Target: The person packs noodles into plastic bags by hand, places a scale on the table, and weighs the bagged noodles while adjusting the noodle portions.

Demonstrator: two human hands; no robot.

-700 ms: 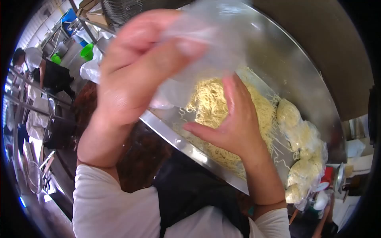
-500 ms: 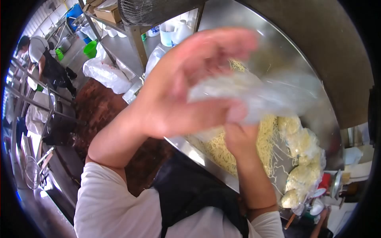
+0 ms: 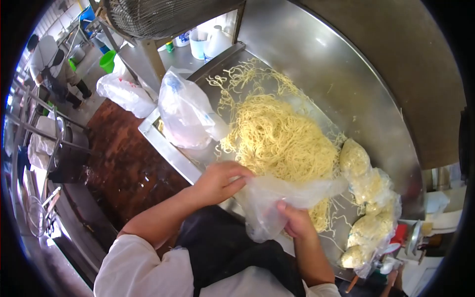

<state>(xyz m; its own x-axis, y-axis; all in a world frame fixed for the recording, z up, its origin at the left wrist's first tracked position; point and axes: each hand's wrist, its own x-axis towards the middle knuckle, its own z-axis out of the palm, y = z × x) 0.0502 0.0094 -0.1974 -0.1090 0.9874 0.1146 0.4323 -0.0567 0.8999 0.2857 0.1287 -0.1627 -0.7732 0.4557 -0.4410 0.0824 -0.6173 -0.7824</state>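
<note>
A clear plastic bag (image 3: 269, 210) hangs limp between my hands, low over the near edge of the metal tray (image 3: 316, 44). My left hand (image 3: 220, 183) pinches its upper left edge between thumb and fingers. On the other side, my right hand (image 3: 297, 220) grips the bag, its thumb on top and some fingers hidden behind the film. Just beyond the bag lies a big loose heap of yellow noodles (image 3: 282, 138), with strands scattered around it. Filled bags of noodles (image 3: 371, 198) sit in a row along the tray's right side.
A white plastic bag (image 3: 185, 111) rests on the tray's left rim. Behind it are a fan (image 3: 143, 17) and white jugs (image 3: 217, 42). Another person (image 3: 52, 64) stands far left, near a green bucket (image 3: 107, 62). The floor (image 3: 133, 148) is reddish brown.
My left hand has come down and left from high in front of the camera and now pinches the bag's edge. The bag has moved down toward me, uncovering the noodles. The distant person has turned.
</note>
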